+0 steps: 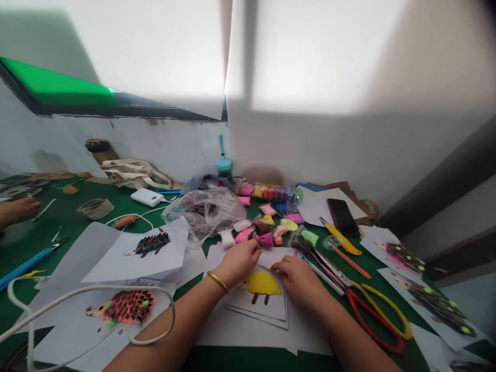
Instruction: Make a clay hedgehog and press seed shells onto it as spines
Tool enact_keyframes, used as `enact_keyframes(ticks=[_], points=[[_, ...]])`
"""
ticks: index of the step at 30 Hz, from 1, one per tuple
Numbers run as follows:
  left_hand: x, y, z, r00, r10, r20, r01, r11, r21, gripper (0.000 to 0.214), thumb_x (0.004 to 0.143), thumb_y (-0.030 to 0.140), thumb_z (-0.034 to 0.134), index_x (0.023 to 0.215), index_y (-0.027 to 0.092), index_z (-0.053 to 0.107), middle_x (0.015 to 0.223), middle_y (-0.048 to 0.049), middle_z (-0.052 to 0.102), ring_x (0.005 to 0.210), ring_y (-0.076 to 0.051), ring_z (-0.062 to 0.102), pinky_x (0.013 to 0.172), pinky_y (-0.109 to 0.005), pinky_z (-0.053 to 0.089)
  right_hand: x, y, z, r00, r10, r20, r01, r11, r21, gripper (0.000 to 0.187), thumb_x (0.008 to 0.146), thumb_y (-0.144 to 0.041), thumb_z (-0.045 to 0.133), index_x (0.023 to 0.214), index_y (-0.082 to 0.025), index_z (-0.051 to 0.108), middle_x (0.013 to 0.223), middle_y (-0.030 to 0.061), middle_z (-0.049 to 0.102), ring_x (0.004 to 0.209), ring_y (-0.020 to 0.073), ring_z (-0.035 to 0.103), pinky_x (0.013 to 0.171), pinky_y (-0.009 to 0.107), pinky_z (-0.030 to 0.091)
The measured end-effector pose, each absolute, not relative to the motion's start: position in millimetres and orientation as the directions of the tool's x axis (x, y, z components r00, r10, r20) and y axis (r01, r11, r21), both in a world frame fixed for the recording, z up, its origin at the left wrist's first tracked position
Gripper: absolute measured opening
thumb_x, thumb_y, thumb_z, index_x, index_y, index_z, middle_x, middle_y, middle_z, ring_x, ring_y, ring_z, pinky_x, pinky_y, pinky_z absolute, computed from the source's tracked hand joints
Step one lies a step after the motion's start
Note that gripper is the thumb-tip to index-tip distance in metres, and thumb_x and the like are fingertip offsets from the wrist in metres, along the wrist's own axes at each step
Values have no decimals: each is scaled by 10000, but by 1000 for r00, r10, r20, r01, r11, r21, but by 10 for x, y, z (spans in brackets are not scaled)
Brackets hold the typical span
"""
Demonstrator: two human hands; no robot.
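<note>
The fingers of the left hand (238,261) pinch a small purple clay bag (265,239), just above the middle of the frame. The right hand (296,278) lies next to it on a white sheet (271,310). Its fingers are bent down onto the paper, and I cannot tell if they hold anything. On that sheet, between the two hands, sits a yellow clay hedgehog (263,283) with two brown legs.

Just above the hands is a heap of small clay bags (289,224) in many colours. To the right lie red and yellow scissors (372,310) and a yellow cutter (341,238). A dark phone (343,217) is behind them.

I think a wrist could squash or smear the yellow clay, because both hands are so close to it. The right arm could also bump the scissors, and the sheet could slide on the papers under it.

The table (70,217) is green and full of paper. A red hedgehog picture (126,306) and a white cable (77,297) are at the lower left. A clear plastic bag (205,212) is near the middle. Another person's hand (17,211) shows at the left edge. Behind it all is a white wall (310,144) with patches of light
</note>
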State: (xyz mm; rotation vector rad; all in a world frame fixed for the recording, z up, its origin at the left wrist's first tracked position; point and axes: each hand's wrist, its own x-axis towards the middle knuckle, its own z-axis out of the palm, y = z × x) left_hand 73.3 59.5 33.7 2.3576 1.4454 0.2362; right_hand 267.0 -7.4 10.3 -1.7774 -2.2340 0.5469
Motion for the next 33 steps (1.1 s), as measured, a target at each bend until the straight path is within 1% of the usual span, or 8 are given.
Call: enact_keyframes(ticks=[5,8,12,17,19,24,29,33], points=[[802,559,259,569,822,31,736,-526,427,195,894,321,550,998,240,693,987,-37,672,899,-191,622,736,-276,432,2699,-86,163,-263,963,-56,875,213,-435,390,822,-85,482,1040,-270,747,964,54,684,945,193,608,858,294,404],[826,569,247,606,795,42,705,-560,435,215,877,376,593,978,246,731,970,-46,661,902,-197,614,754,-285,440,2715,-83,180,-266,963,-46,875,221,-430,377,821,-94,483,1025,-262,752,957,57,689,934,196,615,854,300,417],[805,580,286,626,778,51,686,-581,439,327,913,463,534,875,224,754,891,-55,666,885,-202,606,747,-289,439,2718,-80,194,-267,962,-52,877,221,-427,362,820,-113,490,1022,-261,752,948,52,698,916,199,621,833,301,425],[742,559,329,600,788,135,670,-588,453,175,900,296,580,934,224,736,972,-27,683,940,-183,602,806,-275,441,2702,-95,225,-279,959,-41,864,232,-446,314,830,-138,488,976,-234,750,929,49,709,904,195,627,810,285,427],[725,552,341,589,795,148,679,-586,443,147,884,274,602,927,226,733,975,-26,674,942,-181,599,817,-274,440,2698,-102,232,-269,962,-47,858,218,-465,292,847,-166,487,970,-227,745,937,47,716,899,195,630,794,282,429],[692,562,393,556,821,128,735,-558,385,212,898,359,581,855,198,712,932,-56,651,897,-196,594,780,-287,435,2716,-97,206,-239,968,-72,862,178,-475,276,869,-205,484,977,-231,736,971,45,722,915,194,635,802,284,432],[567,558,426,520,854,-11,804,-485,343,231,883,402,578,824,206,685,846,-53,662,841,-212,607,727,-291,420,2749,-90,210,-263,961,-82,866,198,-460,255,876,-217,495,938,-231,741,930,49,712,885,186,630,782,272,435],[390,517,408,524,850,-56,807,-475,351,98,778,299,675,834,220,690,886,-47,650,842,-213,603,698,-286,417,2752,-75,217,-254,967,-20,860,216,-463,232,889,-222,507,897,-214,738,884,54,687,872,184,615,784,273,440]])
